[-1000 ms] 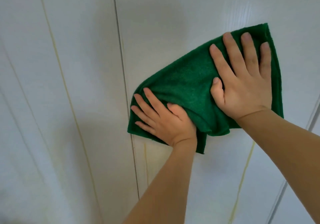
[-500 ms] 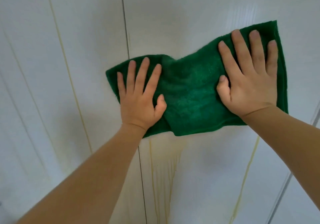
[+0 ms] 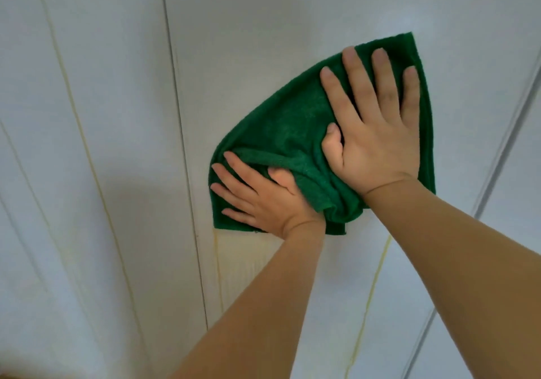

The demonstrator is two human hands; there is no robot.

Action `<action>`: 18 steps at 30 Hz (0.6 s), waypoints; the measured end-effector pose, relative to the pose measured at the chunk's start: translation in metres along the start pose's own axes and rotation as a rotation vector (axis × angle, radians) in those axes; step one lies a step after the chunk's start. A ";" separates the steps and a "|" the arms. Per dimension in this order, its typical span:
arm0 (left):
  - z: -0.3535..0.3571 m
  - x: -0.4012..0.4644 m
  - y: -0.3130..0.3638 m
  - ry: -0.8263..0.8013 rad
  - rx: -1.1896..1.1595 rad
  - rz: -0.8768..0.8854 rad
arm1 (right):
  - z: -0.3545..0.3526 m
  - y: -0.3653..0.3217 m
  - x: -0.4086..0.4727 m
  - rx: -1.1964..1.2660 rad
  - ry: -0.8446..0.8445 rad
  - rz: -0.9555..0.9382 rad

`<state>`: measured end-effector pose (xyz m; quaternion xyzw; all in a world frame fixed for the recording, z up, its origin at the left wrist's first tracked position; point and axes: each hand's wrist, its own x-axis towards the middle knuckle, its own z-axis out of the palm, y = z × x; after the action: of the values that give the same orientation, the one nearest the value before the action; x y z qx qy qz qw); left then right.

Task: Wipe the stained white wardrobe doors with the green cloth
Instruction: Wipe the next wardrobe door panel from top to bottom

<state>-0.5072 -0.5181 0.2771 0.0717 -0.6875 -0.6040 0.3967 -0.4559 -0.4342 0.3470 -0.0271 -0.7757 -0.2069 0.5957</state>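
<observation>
Both hands lay flat, fingers straight, pressing the green cloth against the white wardrobe door: right hand upper, left hand on the bunched lower corner.

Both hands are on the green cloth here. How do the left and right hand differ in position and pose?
The right hand lies higher on the green cloth, fingers pointing up the wardrobe door; the left hand sits lower, fingers angled up-left. A cloth fold is bunched over the left hand's thumb side, while the right hand's back is bare. Both press with straight fingers.
</observation>
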 end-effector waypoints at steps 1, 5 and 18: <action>0.003 -0.003 0.000 0.006 0.051 0.002 | -0.001 0.004 -0.003 0.013 -0.005 -0.032; -0.007 0.013 -0.019 -0.041 0.205 0.487 | 0.002 0.040 -0.075 -0.015 -0.013 0.119; -0.019 0.060 -0.019 -0.128 0.326 1.339 | 0.023 -0.039 -0.133 0.102 0.044 0.995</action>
<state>-0.5434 -0.5722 0.2869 -0.3455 -0.6878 -0.1208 0.6269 -0.4501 -0.4346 0.2066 -0.3602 -0.6653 0.1399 0.6388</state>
